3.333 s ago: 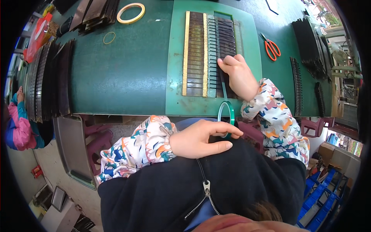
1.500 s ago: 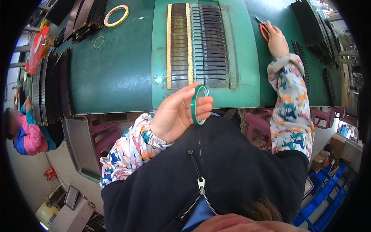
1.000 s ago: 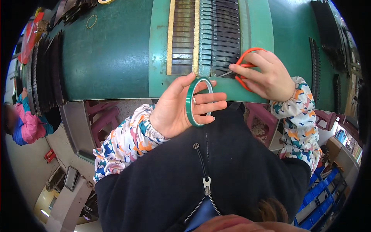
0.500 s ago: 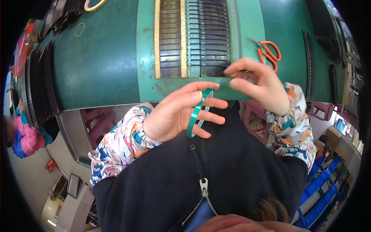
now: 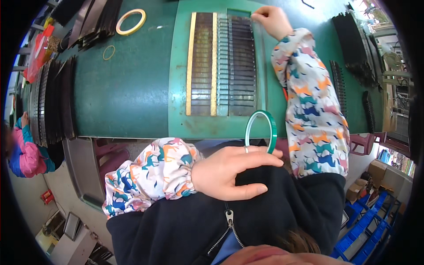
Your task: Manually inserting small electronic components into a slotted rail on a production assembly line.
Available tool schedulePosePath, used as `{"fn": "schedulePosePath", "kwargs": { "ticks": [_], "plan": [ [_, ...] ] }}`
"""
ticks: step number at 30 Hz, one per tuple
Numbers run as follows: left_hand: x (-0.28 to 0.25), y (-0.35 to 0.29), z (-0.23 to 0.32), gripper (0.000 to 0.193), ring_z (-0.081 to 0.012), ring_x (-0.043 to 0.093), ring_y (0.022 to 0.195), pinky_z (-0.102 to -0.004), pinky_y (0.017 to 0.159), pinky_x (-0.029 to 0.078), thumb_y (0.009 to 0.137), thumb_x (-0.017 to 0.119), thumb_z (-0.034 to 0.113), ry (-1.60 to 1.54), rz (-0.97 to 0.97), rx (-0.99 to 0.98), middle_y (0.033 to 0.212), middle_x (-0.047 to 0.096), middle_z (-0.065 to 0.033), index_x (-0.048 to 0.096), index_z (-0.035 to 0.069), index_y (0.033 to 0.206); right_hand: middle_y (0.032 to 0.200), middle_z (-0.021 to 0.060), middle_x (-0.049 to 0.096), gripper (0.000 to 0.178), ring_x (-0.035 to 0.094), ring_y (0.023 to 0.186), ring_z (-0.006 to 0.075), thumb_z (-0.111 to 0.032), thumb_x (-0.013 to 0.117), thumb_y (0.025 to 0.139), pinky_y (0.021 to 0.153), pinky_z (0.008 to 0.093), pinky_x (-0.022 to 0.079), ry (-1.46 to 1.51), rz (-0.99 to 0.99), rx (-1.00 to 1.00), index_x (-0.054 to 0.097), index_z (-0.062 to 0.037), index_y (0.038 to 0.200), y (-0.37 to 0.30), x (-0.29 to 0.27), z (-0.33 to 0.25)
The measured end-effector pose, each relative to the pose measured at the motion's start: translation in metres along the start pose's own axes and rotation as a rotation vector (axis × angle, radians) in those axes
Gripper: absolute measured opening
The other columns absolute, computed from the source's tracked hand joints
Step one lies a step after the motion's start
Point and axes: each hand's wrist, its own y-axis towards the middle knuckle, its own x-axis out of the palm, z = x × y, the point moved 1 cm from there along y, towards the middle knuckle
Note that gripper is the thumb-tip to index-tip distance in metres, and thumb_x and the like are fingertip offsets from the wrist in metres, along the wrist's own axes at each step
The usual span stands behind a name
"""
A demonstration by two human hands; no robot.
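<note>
A narrow roll of green tape (image 5: pixel 273 132) hangs on the fingers of my left hand (image 5: pixel 229 170), which is in front of my chest near the table's front edge; the thumb is stretched away. My right hand (image 5: pixel 273 22) reaches to the far right corner of a panel of dark strips (image 5: pixel 242 66), thumb and forefinger pinched together. Whatever they pinch is too small to make out. The strips lie in a row between two yellow bars (image 5: pixel 214 66) on a light green board (image 5: pixel 179 88). A green band (image 5: pixel 238 12) runs along the panel's far edge beside my right fingers.
Scissors with orange handles (image 5: pixel 285 92) are mostly hidden by my right sleeve. A yellowish tape roll (image 5: pixel 131 22) and a thin rubber band (image 5: pixel 108 52) lie at the left. Stacks of dark strips stand at the left (image 5: pixel 53 99) and right (image 5: pixel 353 44). Another person (image 5: pixel 33 148) sits far left.
My right hand has moved forward from near the table's front edge to the panel's far right corner. The left hand has turned palm down and moved nearer my body, with the green roll still on its fingers.
</note>
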Motion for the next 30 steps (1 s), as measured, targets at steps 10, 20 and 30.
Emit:
{"fn": "schedulePosePath", "kwargs": {
  "ticks": [10,20,30],
  "plan": [
    [-0.004,0.001,-0.011,0.045,-0.0333,0.056,0.114,-0.0399,0.098,0.043,0.089,0.064,0.025,-0.088,0.114,-0.092,0.125,0.057,-0.0174,0.051,0.003,0.128,0.081,0.011,0.071,0.021,0.068,0.076,0.0245,-0.023,0.072,0.078,0.073,0.0345,0.052,-0.058,-0.204,0.098,0.072,-0.0057,0.09,0.02,0.021,-0.014],
    [-0.004,0.001,-0.019,0.043,-0.0308,0.058,0.11,-0.0384,0.095,0.044,0.091,0.062,0.026,-0.158,0.118,-0.087,0.12,0.06,-0.0143,0.053,0.003,0.125,0.075,0.0086,0.064,0.021,0.062,0.069,0.0191,-0.016,0.07,0.082,0.067,0.031,0.049,-0.136,-0.145,-0.023,0.062,-0.0017,0.096,0.005,0.015,-0.033],
    [-0.013,0.003,-0.018,0.043,-0.0303,0.055,0.121,-0.0401,0.104,0.04,0.09,0.064,0.02,-0.199,0.051,-0.142,0.126,0.059,-0.0159,0.053,0.0,0.126,0.102,0.0049,0.061,0.038,0.057,0.101,0.0266,-0.005,0.06,0.077,0.083,0.0367,0.048,-0.633,-0.118,-0.341,0.065,-0.0112,0.113,-0.038,0.016,-0.054]
  ]
}}
